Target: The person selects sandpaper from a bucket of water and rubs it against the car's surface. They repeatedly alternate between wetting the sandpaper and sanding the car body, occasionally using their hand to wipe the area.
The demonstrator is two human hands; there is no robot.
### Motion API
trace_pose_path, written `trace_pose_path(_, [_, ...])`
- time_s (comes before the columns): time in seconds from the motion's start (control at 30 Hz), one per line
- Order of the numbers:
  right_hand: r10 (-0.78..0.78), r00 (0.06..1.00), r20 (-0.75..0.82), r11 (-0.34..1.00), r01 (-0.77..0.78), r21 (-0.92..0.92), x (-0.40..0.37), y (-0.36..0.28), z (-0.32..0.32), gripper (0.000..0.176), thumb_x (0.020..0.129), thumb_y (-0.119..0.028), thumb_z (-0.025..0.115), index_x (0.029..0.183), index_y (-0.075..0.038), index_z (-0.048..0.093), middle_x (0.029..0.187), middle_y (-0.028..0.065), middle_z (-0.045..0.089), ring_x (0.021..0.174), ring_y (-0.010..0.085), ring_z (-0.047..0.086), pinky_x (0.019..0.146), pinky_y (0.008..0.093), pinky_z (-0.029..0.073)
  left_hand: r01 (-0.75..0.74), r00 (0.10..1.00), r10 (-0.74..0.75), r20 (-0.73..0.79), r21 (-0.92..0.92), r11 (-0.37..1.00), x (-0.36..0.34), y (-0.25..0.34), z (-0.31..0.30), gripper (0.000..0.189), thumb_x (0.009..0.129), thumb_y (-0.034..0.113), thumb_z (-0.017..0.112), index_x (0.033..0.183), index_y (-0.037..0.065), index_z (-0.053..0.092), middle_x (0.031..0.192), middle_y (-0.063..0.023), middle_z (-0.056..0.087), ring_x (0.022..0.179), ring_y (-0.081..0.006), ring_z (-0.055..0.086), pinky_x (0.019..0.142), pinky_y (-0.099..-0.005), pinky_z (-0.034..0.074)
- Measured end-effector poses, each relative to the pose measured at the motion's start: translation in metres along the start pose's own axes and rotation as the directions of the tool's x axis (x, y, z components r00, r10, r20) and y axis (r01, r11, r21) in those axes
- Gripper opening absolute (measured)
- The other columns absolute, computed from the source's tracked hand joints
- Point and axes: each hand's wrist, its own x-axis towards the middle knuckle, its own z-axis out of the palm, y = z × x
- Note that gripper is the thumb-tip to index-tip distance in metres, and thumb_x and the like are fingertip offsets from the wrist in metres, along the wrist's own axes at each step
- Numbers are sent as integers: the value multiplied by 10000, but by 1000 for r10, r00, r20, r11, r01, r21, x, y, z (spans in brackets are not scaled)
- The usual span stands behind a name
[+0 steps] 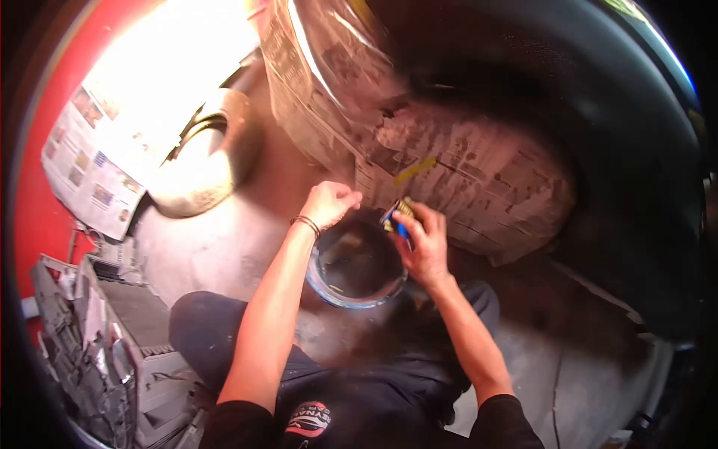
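My left hand [327, 206], a bracelet at its wrist, is closed in a pinch above the far left side of a round bucket [353, 303]. Whatever lies between its fingertips, if anything, is too small to make out. In my right hand [426, 245] is a small blue, yellow and dark object [398, 217], gripped over the bucket's far right side; its kind does not show clearly. The bucket stands between my legs, with dark contents. Just beyond my hands, crumpled newspaper masking [479, 187] covers something under a dark curved panel [636, 187].
A strip of yellow tape [415, 171] sticks to the newspaper. At the upper left a tire [243, 142] lies on the floor beside a glaring light. To my left is a grey crate [161, 389] next to dusty grey parts [82, 352]. More newspaper [93, 176] hangs by a red surface [28, 217].
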Motion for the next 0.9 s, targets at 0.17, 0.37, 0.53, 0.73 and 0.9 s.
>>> trace_pose_path(0.17, [152, 958, 245, 972, -190, 141, -61, -2, 66, 470, 924, -252, 882, 1367, -175, 746, 1440, 154, 646, 1270, 422, 619, 1078, 533, 531, -210, 713, 348, -609, 288, 934, -140, 98, -115, 183, 1053, 148, 799, 1018, -29, 771, 932, -47, 743, 909, -132, 678, 880, -309, 545])
trace_pose_path(0.37, [200, 926, 319, 961, -249, 122, -59, -4, 64, 446, 948, -282, 848, 1366, -167, 743, 1452, 135, 640, 1278, 413, 608, 1127, 553, 492, 209, 704, 180, -687, 443, 872, -350, 0, -138, 437, 1102, 86, 645, 1503, -73, 574, 1485, -225, 640, 1404, -348, 619, 1229, -455, 455])
trace_pose_path(0.53, [187, 931, 314, 960, -241, 144, -61, -3, 64, 443, 945, -258, 862, 1358, -146, 743, 1429, 155, 641, 1258, 417, 614, 1095, 534, 520, 571, 701, -693, -167, -452, 686, -569, -66, 0, 533, 1108, 270, 761, 1521, -30, 608, 1394, -76, 716, 1295, -177, 659, 1107, -352, 533])
trace_pose_path(0.73, [169, 919, 355, 967, -224, 120, -58, -3, 67, 457, 940, -255, 863, 1370, -155, 744, 1435, 150, 636, 1261, 417, 613, 1087, 534, 529, 775, 544, -829, 125, -454, 440, -598, -10, -25, 430, 1117, 290, 742, 1417, -11, 679, 1211, -73, 782, 1099, -156, 725, 1024, -330, 577])
trace_pose_path(0.9, [174, 925, 339, 962, -234, 144, -59, -2, 66, 455, 928, -244, 875, 1355, -147, 750, 1421, 159, 648, 1245, 418, 627, 1078, 528, 530, 957, 258, -679, 687, -277, 83, -707, -122, -78, 431, 1153, 298, 645, 1492, 32, 639, 1326, -92, 767, 1192, -228, 748, 1082, -409, 591])
